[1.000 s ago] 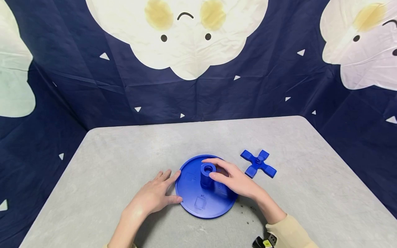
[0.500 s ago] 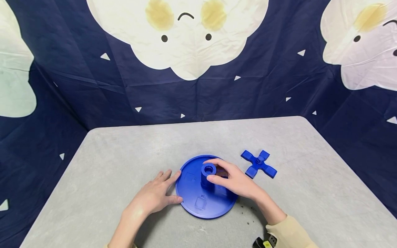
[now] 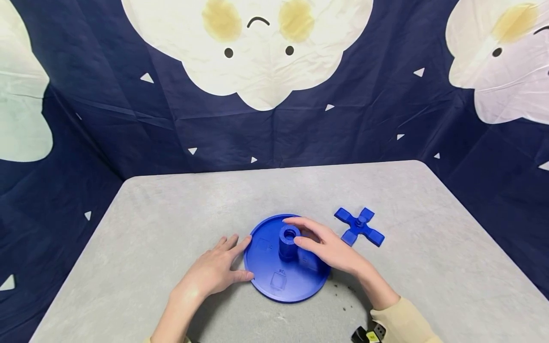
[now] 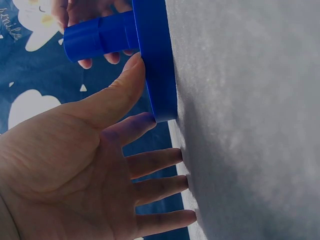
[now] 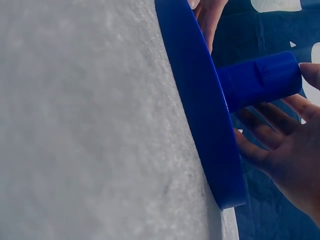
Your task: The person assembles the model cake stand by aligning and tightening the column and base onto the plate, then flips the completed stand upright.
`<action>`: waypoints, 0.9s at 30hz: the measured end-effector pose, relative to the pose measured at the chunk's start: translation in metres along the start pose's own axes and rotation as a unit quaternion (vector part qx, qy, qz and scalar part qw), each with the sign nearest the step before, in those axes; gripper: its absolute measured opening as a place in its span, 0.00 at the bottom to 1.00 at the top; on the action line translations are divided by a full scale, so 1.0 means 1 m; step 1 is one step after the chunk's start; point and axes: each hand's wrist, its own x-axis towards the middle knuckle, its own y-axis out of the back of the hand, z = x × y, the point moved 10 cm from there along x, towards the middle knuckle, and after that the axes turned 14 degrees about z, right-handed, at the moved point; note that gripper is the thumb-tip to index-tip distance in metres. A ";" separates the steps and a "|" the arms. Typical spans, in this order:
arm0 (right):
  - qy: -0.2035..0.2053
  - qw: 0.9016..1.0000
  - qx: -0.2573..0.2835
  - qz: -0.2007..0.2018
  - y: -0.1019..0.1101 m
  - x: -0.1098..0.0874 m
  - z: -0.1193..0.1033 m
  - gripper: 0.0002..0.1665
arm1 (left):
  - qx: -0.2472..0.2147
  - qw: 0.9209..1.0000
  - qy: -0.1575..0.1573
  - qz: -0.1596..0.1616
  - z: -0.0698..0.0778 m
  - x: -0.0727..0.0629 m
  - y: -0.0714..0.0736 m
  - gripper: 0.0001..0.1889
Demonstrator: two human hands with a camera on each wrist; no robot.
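A round blue disc (image 3: 266,281) with a raised rim lies on the table. From its middle rises a blue hollow column (image 3: 288,248), its top hole facing up. The right hand (image 3: 332,245) is curled about this column, thumb at the top edge and fingers around the far side. In the right wrist view the thumb tip touches the column's end (image 5: 289,75). The left hand (image 3: 214,269) rests at the disc's left rim, thumb and index fingertip against it. Its other fingers are straight and reach to the table in the left wrist view.
A blue four-armed cross piece (image 3: 359,225) with a small peg in its middle lies behind and right of the disc. Dark crumbs (image 3: 344,308) are scattered near the right forearm. A dark blue curtain (image 3: 223,138) with white clouds hangs behind the grey table (image 3: 193,200).
The right thumb and fingers shift slightly around the column's top. The left hand and disc hold their place, while the whole view drifts a little.
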 end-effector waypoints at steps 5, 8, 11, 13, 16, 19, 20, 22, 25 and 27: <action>-0.005 1.000 -0.018 0.007 0.000 0.001 0.001 0.24 | -0.001 1.000 -0.001 0.002 0.000 0.000 0.000 0.47; -0.005 0.999 -0.030 0.011 -0.002 0.002 0.002 0.25 | 0.000 1.000 -0.004 0.004 0.000 0.000 0.001 0.47; -0.003 0.999 -0.037 0.010 -0.003 0.002 0.003 0.27 | 0.000 1.000 -0.005 0.006 0.000 0.000 0.001 0.47; -0.002 0.999 -0.037 0.008 -0.004 0.002 0.003 0.28 | -0.001 1.000 -0.004 0.006 -0.001 0.000 0.001 0.47; 0.000 0.999 -0.037 0.006 -0.004 0.001 0.002 0.28 | -0.001 1.000 -0.002 0.005 -0.001 0.000 0.000 0.46; 0.005 1.000 -0.031 0.001 -0.004 0.000 0.000 0.27 | -0.002 1.000 -0.001 0.004 -0.001 0.000 0.000 0.46; 0.005 1.000 -0.028 -0.001 -0.005 0.000 0.000 0.27 | -0.002 1.000 -0.001 0.004 -0.001 0.000 0.000 0.46; 0.005 1.000 -0.023 -0.005 -0.005 0.000 -0.001 0.27 | -0.003 1.000 -0.001 0.004 -0.001 0.000 0.000 0.46; 0.004 1.000 -0.022 -0.009 -0.005 -0.001 -0.001 0.27 | -0.003 1.000 -0.002 0.003 0.000 0.000 0.000 0.47; 0.002 1.000 -0.028 -0.007 -0.005 -0.001 0.000 0.26 | -0.002 1.000 -0.002 0.003 -0.001 0.000 0.000 0.47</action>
